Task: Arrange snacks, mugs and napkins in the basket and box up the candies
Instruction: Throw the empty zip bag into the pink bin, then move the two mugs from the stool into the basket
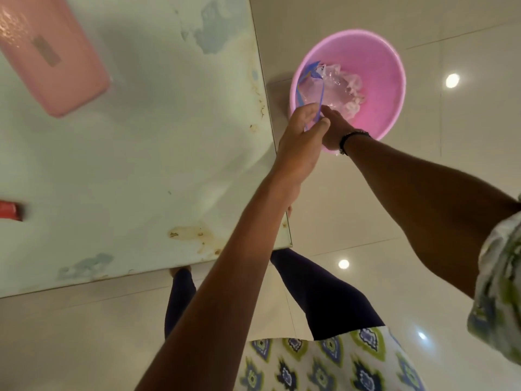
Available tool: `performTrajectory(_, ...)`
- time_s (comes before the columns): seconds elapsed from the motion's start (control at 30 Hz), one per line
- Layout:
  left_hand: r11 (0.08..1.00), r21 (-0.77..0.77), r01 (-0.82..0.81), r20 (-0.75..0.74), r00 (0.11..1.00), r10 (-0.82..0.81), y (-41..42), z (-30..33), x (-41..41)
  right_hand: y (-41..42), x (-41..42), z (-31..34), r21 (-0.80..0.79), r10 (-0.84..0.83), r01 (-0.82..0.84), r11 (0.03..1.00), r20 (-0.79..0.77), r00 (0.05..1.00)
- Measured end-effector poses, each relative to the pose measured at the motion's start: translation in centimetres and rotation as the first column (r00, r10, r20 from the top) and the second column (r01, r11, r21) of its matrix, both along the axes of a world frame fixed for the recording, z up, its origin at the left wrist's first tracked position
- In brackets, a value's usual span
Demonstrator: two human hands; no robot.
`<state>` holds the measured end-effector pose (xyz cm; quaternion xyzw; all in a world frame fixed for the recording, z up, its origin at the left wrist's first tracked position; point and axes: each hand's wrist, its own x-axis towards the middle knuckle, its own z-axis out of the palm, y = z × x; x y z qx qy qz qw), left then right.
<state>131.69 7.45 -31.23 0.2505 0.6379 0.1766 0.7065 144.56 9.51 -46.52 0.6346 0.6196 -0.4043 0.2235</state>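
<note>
From the head view I see both hands out past the table's (141, 153) right edge, over a pink tub (389, 80) that stands on the tiled floor. My left hand (298, 145) pinches a thin blue-edged strip of a clear plastic bag (332, 83), thumb and fingers closed on it near the tub's rim. My right hand (335, 128) lies just beside the left, reaching down into the tub. I cannot tell whether its fingers close on the plastic, since the left hand covers part of it.

I judge the bag to be very light, soft and crinkly, with no stiffness of its own; it will sag and fold wherever it is not held. The clear film looks slick, so a pinch on the flat could slide. The blue edge seems the firmest part and the better place to grip, with the other hand under the body of the bag if anything is still inside.

Much is unclear. I cannot say if the bag holds candies or is empty; the film blurs into the tub's pink floor. A pink box (53, 55) lies on the table's far left, blurred. A red thing (10, 210) is cut off at the left edge. No basket, mugs or napkins show.
</note>
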Motion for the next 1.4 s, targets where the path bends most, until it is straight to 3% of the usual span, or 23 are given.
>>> performTrajectory(0.1, 1.000, 0.001, 0.002, 0.032, 0.999, -0.002, 0.2, 0.5, -0.1, 0.5, 0.1, 1.2, 0.056, -0.087, 0.087, 0.995, 0.004, 0.996)
performTrajectory(0.2, 1.000, 0.005, -0.013, 0.054, 0.998, 0.012, 0.2, 1.6, -0.3, 0.8, -0.4, 4.1, 0.163, -0.287, 0.298, 0.941, -0.089, 0.954)
performTrajectory(0.3, 0.999, 0.013, -0.052, 0.056, 0.997, 0.051, 0.2, 3.2, -1.1, 0.4, -1.4, 8.4, 0.287, -0.409, 0.453, 0.844, -0.202, 0.890)
performTrajectory(0.43, 0.993, 0.029, -0.113, 0.038, 0.993, 0.112, 0.2, 6.2, -3.5, -0.6, -4.3, 14.9, 0.447, -0.541, 0.623, 0.641, -0.313, 0.781)
performTrajectory(0.53, 0.976, 0.043, -0.216, 0.042, 0.976, 0.214, 0.1, 9.6, -6.7, -1.3, -8.0, 19.9, 0.469, -0.535, 0.648, 0.600, -0.366, 0.761)
performTrajectory(0.7, 0.913, 0.095, -0.397, 0.108, 0.916, 0.387, -0.5, 15.6, -14.8, -1.0, -17.0, 27.5, 0.513, -0.299, 0.531, 0.674, -0.468, 0.831)
performTrajectory(0.9, 0.807, 0.191, -0.559, 0.085, 0.829, 0.553, -3.2, 20.0, -28.4, -0.1, -30.0, 33.4, 0.546, -0.050, 0.376, 0.749, -0.519, 0.853)
performTrajectory(1.17, 0.697, 0.282, -0.660, 0.030, 0.732, 0.681, -9.8, 22.3, -49.3, -2.5, -48.9, 35.4, 0.480, 0.118, 0.303, 0.824, -0.667, 0.735)
performTrajectory(1.4, 0.644, 0.327, -0.692, -0.025, 0.675, 0.738, -13.5, 21.9, -65.2, -4.7, -65.8, 34.2, 0.396, 0.154, 0.205, 0.895, -0.707, 0.690)
